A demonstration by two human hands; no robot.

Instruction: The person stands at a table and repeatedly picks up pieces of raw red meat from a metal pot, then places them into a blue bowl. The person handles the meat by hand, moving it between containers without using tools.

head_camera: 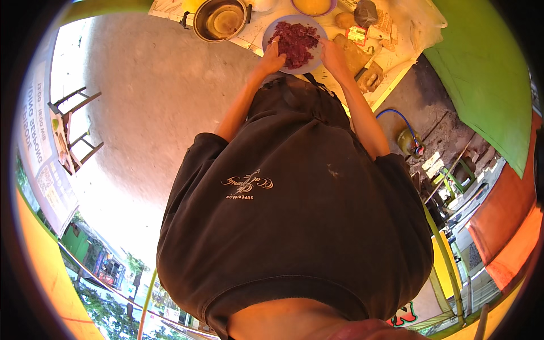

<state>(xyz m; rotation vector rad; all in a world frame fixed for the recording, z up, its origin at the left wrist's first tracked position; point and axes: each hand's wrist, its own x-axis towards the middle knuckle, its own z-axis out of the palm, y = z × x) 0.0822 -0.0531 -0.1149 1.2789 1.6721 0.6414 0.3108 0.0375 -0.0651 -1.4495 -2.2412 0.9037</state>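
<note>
A pale round plate (316, 63) holding a heap of chopped, dark red raw meat (295, 42) lies at the table's near edge, in front of my body. My left hand (274, 56) overlaps the plate's left rim, its fingers at the meat's edge; whether they grip anything is hidden. At the right rim, my right hand (333, 56) is curled around what looks like a thin utensil (313, 37) reaching over the meat. To the right of that hand lie a wooden board (352, 52) and a wooden piece with a hole (372, 77).
A two-handled metal pot (221, 21) stands left of the plate, and a purple-rimmed bowl of yellow contents (312, 6) behind it. A dark plastic bag (366, 13) and a red-edged packet (357, 35) are at the right. A gas cylinder (408, 142) with a blue hose stands below.
</note>
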